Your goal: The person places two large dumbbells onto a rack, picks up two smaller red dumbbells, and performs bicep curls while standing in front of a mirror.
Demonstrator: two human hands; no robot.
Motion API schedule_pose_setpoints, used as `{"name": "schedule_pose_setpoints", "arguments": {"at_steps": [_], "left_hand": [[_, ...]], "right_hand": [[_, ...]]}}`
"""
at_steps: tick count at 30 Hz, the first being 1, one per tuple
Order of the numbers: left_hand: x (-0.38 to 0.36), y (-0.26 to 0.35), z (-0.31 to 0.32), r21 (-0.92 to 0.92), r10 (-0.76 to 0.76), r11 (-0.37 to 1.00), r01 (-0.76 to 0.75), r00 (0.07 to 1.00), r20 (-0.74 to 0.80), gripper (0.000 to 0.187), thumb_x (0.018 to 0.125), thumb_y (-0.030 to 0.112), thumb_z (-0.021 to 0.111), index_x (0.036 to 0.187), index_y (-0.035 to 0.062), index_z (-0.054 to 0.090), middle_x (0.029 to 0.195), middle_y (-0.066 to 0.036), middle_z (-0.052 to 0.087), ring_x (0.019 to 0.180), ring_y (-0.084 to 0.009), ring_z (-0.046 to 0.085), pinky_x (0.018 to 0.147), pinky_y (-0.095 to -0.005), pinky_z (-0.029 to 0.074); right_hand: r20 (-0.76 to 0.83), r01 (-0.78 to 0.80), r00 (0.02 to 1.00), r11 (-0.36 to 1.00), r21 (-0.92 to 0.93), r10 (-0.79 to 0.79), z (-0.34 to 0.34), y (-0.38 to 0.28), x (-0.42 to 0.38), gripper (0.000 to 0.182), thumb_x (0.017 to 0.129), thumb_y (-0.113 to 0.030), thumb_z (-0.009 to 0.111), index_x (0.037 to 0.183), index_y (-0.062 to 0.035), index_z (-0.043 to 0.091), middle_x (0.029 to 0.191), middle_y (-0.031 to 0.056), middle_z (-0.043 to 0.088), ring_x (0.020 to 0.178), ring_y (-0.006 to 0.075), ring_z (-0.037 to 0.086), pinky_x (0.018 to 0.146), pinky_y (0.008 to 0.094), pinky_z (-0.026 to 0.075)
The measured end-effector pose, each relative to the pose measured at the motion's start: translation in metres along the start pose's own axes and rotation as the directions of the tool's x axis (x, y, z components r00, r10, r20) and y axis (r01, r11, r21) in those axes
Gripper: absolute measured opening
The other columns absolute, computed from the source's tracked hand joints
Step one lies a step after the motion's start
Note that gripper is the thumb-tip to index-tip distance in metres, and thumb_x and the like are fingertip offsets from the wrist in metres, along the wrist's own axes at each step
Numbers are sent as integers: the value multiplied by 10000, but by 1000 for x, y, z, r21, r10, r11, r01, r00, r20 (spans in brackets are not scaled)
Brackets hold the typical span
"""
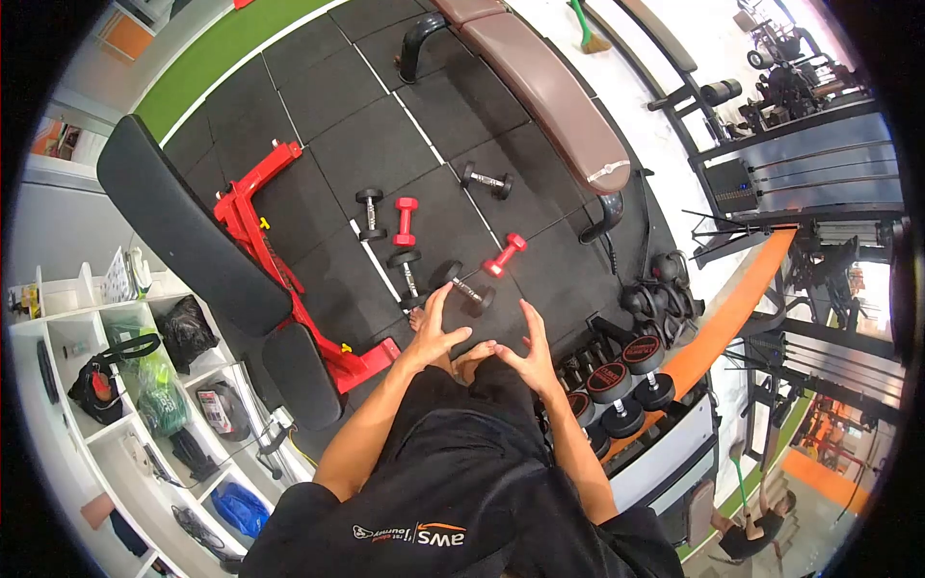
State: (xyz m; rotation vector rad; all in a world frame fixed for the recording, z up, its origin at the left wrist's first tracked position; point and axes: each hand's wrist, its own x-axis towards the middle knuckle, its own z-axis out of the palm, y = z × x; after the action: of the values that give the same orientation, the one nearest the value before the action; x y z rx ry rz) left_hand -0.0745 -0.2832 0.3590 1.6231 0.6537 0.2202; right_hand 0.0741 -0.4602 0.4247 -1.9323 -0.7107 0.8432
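Both my hands are raised in front of my black shirt, apart from each other. My left hand [435, 337] is empty with its fingers spread, just below a black dumbbell [467, 283] on the dark mat floor [337, 125]. My right hand [526, 353] is also empty, thumb and fingers apart. Beyond the hands lie a red dumbbell [505, 255], another red dumbbell [406, 222], and more black dumbbells, one at the left [370, 214], one nearer [409, 278] and one farther off [488, 181]. My bare feet show partly behind the hands.
A black bench with a red frame [258, 236] stands left, a brown bench [540, 82] at the upper right. White shelves [106, 424] with bags line the left. A rack of dumbbells [617, 395] is at my right. Another person [756, 530] holds a green-handled broom at the lower right.
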Motion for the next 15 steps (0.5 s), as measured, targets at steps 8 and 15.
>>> {"name": "schedule_pose_setpoints", "arguments": {"at_steps": [8, 15], "left_hand": [[31, 5, 4, 5, -50, 999, 50, 997, 53, 942, 763, 226, 769, 1519, 71, 228, 1511, -197, 265, 1415, -338, 273, 1157, -418, 246], [66, 26, 28, -73, -150, 986, 153, 988, 40, 947, 766, 226, 776, 1518, 73, 221, 1517, -185, 253, 1427, -324, 249, 1157, -414, 251]], "right_hand": [[7, -95, 996, 992, 89, 95, 5, -4, 12, 938, 743, -277, 803, 1509, -103, 290, 1504, 179, 318, 1388, 335, 341, 1079, 435, 359], [60, -80, 995, 991, 110, 74, -24, 10, 46, 946, 742, -272, 801, 1499, -52, 278, 1502, 214, 311, 1418, 369, 286, 1144, 450, 267]]}}
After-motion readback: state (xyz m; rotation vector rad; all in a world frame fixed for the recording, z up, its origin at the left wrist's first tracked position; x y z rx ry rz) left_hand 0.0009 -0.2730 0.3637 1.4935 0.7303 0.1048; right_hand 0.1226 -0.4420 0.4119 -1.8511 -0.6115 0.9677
